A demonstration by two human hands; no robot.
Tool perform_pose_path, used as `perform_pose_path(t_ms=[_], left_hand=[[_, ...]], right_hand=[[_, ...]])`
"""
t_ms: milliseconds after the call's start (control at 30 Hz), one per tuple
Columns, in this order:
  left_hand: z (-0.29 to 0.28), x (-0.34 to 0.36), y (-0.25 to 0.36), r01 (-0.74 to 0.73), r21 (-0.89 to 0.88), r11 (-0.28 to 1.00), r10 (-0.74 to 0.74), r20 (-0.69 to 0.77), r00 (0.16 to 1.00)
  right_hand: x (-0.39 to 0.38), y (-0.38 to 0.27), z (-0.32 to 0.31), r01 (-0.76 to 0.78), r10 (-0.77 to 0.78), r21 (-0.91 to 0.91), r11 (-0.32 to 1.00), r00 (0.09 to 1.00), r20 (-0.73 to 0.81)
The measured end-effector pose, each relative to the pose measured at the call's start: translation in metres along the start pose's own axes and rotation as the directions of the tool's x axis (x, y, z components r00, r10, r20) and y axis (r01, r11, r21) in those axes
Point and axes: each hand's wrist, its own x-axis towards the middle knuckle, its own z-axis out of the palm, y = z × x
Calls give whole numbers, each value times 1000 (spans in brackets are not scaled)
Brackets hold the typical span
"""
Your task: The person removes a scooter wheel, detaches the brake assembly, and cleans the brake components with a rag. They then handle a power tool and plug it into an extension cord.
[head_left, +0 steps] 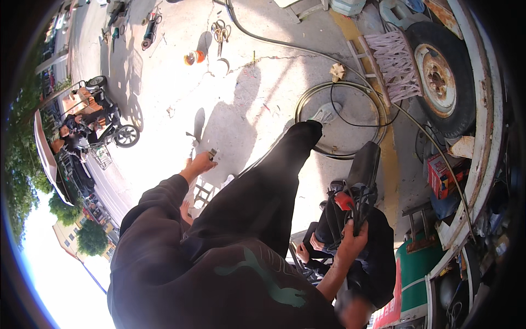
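My left hand (201,164) is raised over the concrete, its fingers closed around a small dark metal piece (213,154) whose kind I cannot make out. At the lower right, my right hand (350,242) is wrapped round a bundle of black cables (360,211). A red part (344,200) shows at the upper end of that bundle; whether it is a handle or a clamp is unclear. Just beyond my right hand, a person in dark clothes (378,247) sits low, with a hand (303,252) of theirs showing left of my forearm.
A coiled hose (298,112) lies round my foot. On the right stand a woven-strap stool (392,66), a rusty-rimmed wheel (438,77) and a red box (438,175). Scissors (221,32), a grinder-like tool (149,34) and an orange roll (194,57) lie ahead. A three-wheeled vehicle (90,123) is at left.
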Motion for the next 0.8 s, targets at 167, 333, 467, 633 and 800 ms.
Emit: perform_pose_path(t_ms=[167, 333, 467, 633, 800], left_hand=[[-7, -17, -71, 30, -220, 975, -46, -68, 997], [-38, 19, -98, -97, -257, 962, 25, -269, 963], [-49, 59, -97, -166, -389, 906, 52, -285, 957], [-69, 84, -64, -247, -589, 770, 217, -123, 968], [-87, 121, -67, -254, -564, 785, 265, -64, 962]], right_hand=[[3, 21, 72, -5, 6, -8, 1000, 996, 92], [8, 12, 175, 20, 19, -162, 987, 972, 234], [44, 34, 270, 110, 14, -346, 932, 942, 336], [105, 24, 399, 147, 75, -455, 878, 897, 435], [150, -10, 511, 413, -95, -561, 718, 856, 508]])
